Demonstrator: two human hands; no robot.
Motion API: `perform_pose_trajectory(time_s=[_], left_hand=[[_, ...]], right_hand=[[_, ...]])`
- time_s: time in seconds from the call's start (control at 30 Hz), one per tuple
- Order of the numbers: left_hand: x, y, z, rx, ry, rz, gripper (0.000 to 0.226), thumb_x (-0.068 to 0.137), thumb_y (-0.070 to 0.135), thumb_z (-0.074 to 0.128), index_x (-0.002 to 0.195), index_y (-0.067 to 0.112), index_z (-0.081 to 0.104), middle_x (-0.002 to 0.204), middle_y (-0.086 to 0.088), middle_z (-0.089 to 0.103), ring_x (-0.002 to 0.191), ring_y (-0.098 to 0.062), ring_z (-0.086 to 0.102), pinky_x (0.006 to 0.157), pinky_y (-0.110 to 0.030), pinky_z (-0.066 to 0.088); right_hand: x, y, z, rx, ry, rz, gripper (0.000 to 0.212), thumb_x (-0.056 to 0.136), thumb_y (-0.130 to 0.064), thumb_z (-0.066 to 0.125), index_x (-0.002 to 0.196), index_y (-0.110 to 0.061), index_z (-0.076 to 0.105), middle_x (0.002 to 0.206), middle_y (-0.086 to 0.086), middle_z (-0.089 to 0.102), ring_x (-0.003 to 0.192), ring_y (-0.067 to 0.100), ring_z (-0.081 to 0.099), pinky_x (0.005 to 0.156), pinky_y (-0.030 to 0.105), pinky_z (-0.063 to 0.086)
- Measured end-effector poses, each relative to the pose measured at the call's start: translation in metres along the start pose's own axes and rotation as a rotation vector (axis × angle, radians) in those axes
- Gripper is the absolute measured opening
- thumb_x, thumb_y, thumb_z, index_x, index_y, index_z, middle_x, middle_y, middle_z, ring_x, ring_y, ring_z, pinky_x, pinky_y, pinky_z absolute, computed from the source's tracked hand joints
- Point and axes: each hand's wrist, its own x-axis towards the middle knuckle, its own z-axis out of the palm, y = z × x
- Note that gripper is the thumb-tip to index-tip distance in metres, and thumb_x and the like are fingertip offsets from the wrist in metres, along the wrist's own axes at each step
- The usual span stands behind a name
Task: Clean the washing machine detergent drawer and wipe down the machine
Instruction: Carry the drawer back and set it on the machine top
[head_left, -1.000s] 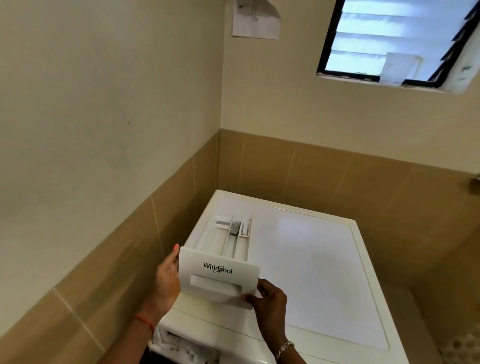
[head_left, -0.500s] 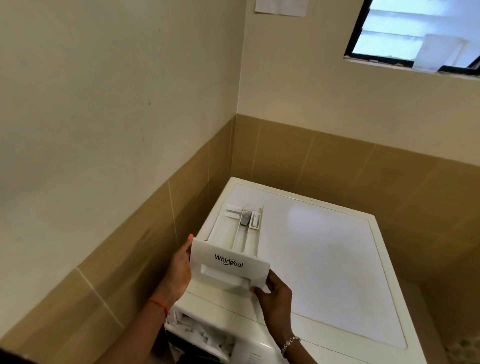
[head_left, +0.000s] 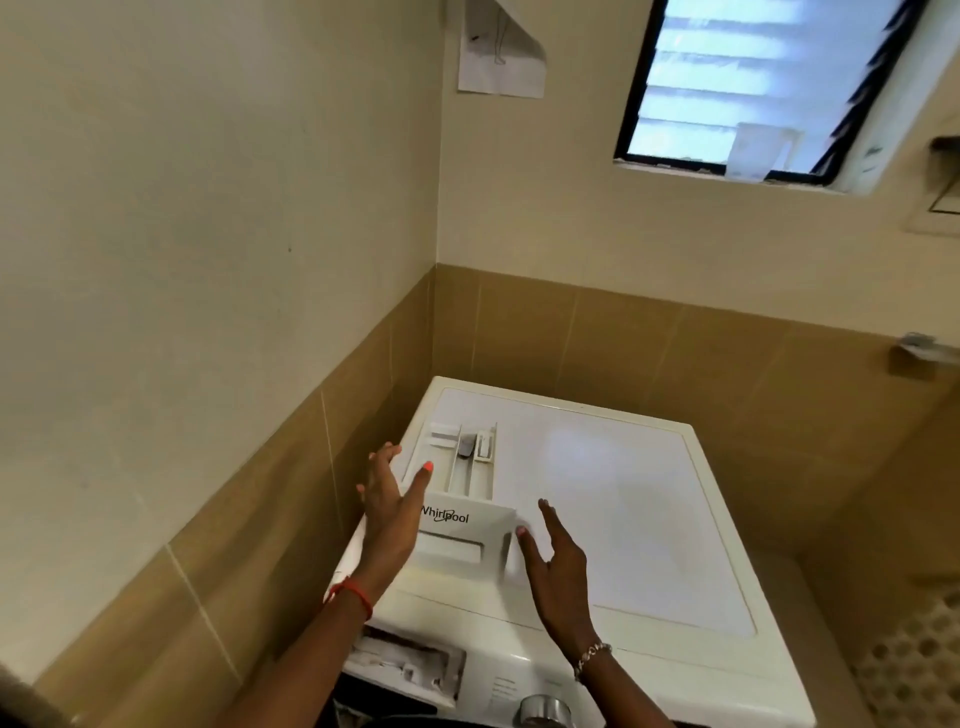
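So from the head view, the detergent drawer (head_left: 462, 499) is sitting out of the machine, lying on the flat top of the washing machine (head_left: 623, 499) along its left edge, with the Whirlpool front panel facing the near side and the compartments running toward the far wall. That makes sense to me: the top is the only level surface around, basically a stand-in table, so the drawer is parked where every compartment is facing up and easy to get at. The left hand (head_left: 387, 512) is hovering at the drawer's near-left corner with fingers spread wide, grip fully open and holding nothing; the thumb is crossing in front of the panel, but I can't tell if it's actually touching. The right hand (head_left: 553, 556) is just beside the panel's right end, also splayed open and empty, one fingertip looking very near the edge. Both are a bit motion-blurred. Down at the near left, the empty drawer slot (head_left: 408, 660) is gaping in the machine's front, so the housing is exposed for cleaning too. I'm not seeing any cloth or brush anywhere, so my guess is that grabbing one is what's needed next. One worry: the drawer is lying close to the left edge, so a nudge could tip it off.
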Motion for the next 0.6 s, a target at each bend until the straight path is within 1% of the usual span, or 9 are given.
perform_pose_trajectory(time_s=[0.03, 0.07, 0.13, 0.17, 0.23, 0.3, 0.4, 0.53, 0.6], left_hand=[[-0.013, 0.006, 0.004, 0.045, -0.013, 0.061, 0.042, 0.092, 0.031, 0.053, 0.130, 0.019, 0.037, 0.149, -0.005, 0.029, 0.141, -0.028, 0.020, 0.118, -0.048, 0.011], [-0.024, 0.011, 0.009, 0.065, -0.041, 0.123, 0.043, 0.092, 0.032, 0.053, 0.130, 0.020, 0.037, 0.151, -0.004, 0.026, 0.142, -0.025, 0.018, 0.118, -0.047, 0.007], [-0.046, 0.017, 0.018, 0.053, -0.123, 0.190, 0.046, 0.090, 0.037, 0.053, 0.130, 0.025, 0.034, 0.153, -0.001, 0.022, 0.142, -0.023, 0.019, 0.117, -0.048, 0.017], [-0.057, 0.021, 0.024, 0.054, -0.168, 0.199, 0.048, 0.090, 0.037, 0.053, 0.133, 0.026, 0.032, 0.154, 0.000, 0.020, 0.143, -0.021, 0.018, 0.117, -0.045, 0.020], [-0.073, 0.027, 0.038, 0.104, -0.234, 0.247, 0.051, 0.091, 0.035, 0.051, 0.137, 0.030, 0.027, 0.156, 0.002, 0.014, 0.144, -0.018, 0.013, 0.117, -0.039, 0.018], [-0.091, 0.038, 0.056, 0.173, -0.296, 0.354, 0.054, 0.092, 0.035, 0.049, 0.140, 0.027, 0.025, 0.156, 0.005, 0.011, 0.145, -0.015, 0.009, 0.117, -0.035, 0.010], [-0.118, 0.050, 0.091, 0.231, -0.417, 0.502, 0.052, 0.095, 0.035, 0.046, 0.141, 0.022, 0.027, 0.156, 0.006, 0.010, 0.145, -0.011, 0.001, 0.114, -0.026, -0.003], [-0.170, 0.069, 0.148, 0.235, -0.617, 0.664, 0.048, 0.096, 0.033, 0.044, 0.140, 0.018, 0.031, 0.156, 0.003, 0.014, 0.145, -0.011, 0.002, 0.112, -0.023, -0.005], [-0.199, 0.078, 0.174, 0.246, -0.687, 0.747, 0.052, 0.094, 0.043, 0.040, 0.138, 0.015, 0.035, 0.155, 0.000, 0.019, 0.145, -0.014, 0.005, 0.112, -0.023, -0.004]], right_hand=[[-0.007, -0.002, -0.006, -0.013, 0.015, -0.011, 0.053, 0.093, -0.028, 0.053, 0.142, -0.018, 0.035, 0.149, -0.002, 0.034, 0.138, 0.013, 0.030, 0.115, 0.030, 0.023], [-0.012, -0.003, -0.011, -0.033, 0.030, -0.020, 0.051, 0.094, -0.028, 0.051, 0.142, -0.018, 0.035, 0.149, -0.002, 0.033, 0.139, 0.012, 0.029, 0.114, 0.026, 0.020], [-0.029, -0.006, -0.025, -0.075, 0.085, -0.029, 0.049, 0.096, -0.029, 0.046, 0.142, -0.017, 0.034, 0.150, -0.003, 0.030, 0.140, 0.011, 0.026, 0.110, 0.019, 0.016], [-0.038, -0.006, -0.033, -0.095, 0.122, -0.033, 0.048, 0.097, -0.029, 0.043, 0.142, -0.018, 0.033, 0.151, -0.004, 0.028, 0.141, 0.010, 0.024, 0.109, 0.017, 0.014], [-0.053, -0.007, -0.051, -0.130, 0.174, -0.053, 0.048, 0.098, -0.032, 0.039, 0.144, -0.020, 0.030, 0.153, -0.006, 0.023, 0.142, 0.008, 0.018, 0.110, 0.017, 0.011], [-0.068, -0.005, -0.075, -0.197, 0.219, -0.063, 0.051, 0.098, -0.036, 0.036, 0.145, -0.023, 0.024, 0.154, -0.010, 0.018, 0.143, 0.006, 0.013, 0.110, 0.017, 0.009], [-0.092, 0.003, -0.118, -0.326, 0.281, -0.033, 0.052, 0.098, -0.039, 0.033, 0.146, -0.024, 0.022, 0.154, -0.013, 0.013, 0.142, 0.002, 0.008, 0.107, 0.012, 0.003], [-0.135, 0.017, -0.187, -0.442, 0.463, 0.012, 0.051, 0.099, -0.034, 0.035, 0.145, -0.015, 0.027, 0.154, -0.004, 0.019, 0.143, 0.008, 0.012, 0.111, 0.014, 0.004], [-0.160, 0.025, -0.219, -0.520, 0.524, 0.066, 0.053, 0.099, -0.038, 0.032, 0.145, -0.012, 0.027, 0.154, -0.001, 0.020, 0.144, 0.011, 0.011, 0.112, 0.015, 0.002]])
